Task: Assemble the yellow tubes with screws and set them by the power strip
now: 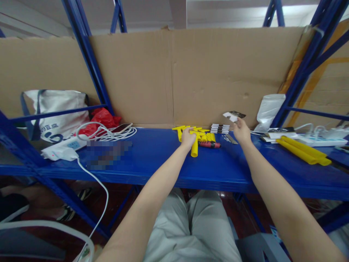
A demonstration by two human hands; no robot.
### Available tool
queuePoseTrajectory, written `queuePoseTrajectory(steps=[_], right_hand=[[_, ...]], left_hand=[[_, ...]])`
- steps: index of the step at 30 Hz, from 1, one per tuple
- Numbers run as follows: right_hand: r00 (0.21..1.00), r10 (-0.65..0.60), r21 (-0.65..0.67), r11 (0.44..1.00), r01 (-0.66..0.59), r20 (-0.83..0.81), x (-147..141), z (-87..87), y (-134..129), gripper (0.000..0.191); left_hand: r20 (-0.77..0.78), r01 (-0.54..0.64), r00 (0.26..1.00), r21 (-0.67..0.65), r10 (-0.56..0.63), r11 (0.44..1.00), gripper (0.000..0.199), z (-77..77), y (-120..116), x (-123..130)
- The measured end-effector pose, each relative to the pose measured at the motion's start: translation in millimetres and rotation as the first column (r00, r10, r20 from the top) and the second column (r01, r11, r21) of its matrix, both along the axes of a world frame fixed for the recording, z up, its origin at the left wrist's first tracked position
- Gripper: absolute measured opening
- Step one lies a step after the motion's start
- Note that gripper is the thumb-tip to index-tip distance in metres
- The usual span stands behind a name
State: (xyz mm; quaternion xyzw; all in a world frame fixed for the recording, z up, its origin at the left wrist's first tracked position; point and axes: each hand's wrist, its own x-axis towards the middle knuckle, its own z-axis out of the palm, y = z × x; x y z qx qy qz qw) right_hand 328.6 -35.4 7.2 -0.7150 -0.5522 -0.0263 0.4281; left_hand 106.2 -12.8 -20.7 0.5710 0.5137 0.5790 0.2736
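Observation:
My left hand (188,137) is closed around the top of a yellow T-shaped piece (194,150), whose round stem points toward me. Behind and beside that hand lie several similar yellow T-shaped pieces (203,137). My right hand (241,130) pinches a black-and-white card (233,115) above the bench. Between the hands sits a stack of small black-and-white cards (219,128). In front of the yellow pieces is a red and black handle-like tool (209,145). Below my right hand, a flat grey piece (231,139) rests on the bench.
On the right of the blue bench (163,163) are yellow rolled sheets (302,150), a white pouch (269,111) and a power strip (321,140). White cables (109,133), a red bag (102,118) and a cloth bag (58,112) occupy the left. Cardboard (218,72) stands behind.

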Motion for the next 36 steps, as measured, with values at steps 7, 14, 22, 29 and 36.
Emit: queuePoseTrajectory(steps=[7, 14, 22, 29, 36], right_hand=[[0.826, 0.536, 0.208, 0.840, -0.501, -0.177, -39, 0.7, -1, 0.032], [0.715, 0.664, 0.186, 0.747, -0.638, -0.218, -58, -5.2, -3, 0.027], [0.666, 0.689, 0.271, 0.725, -0.633, -0.286, -52, -3.9, -3, 0.037], [0.633, 0.679, 0.325, 0.734, -0.596, -0.372, -46, -3.4, 2, 0.040], [0.658, 0.638, 0.317, 0.770, -0.554, -0.399, -45, -2.4, 4, 0.045]], left_hand=[[0.213, 0.065, 0.976, -0.046, -0.054, 0.997, 0.018, 9.4, -6, -1], [0.276, 0.144, 0.955, -0.102, -0.111, 0.984, 0.034, 14.4, -17, 2], [0.411, 0.204, 0.906, -0.208, -0.104, 0.957, 0.037, 19.3, -17, -4], [0.359, 0.179, 0.927, -0.177, -0.106, 0.968, 0.018, 24.6, -24, -4], [0.334, 0.174, 0.935, -0.151, -0.116, 0.973, 0.004, 21.1, -22, -4]])
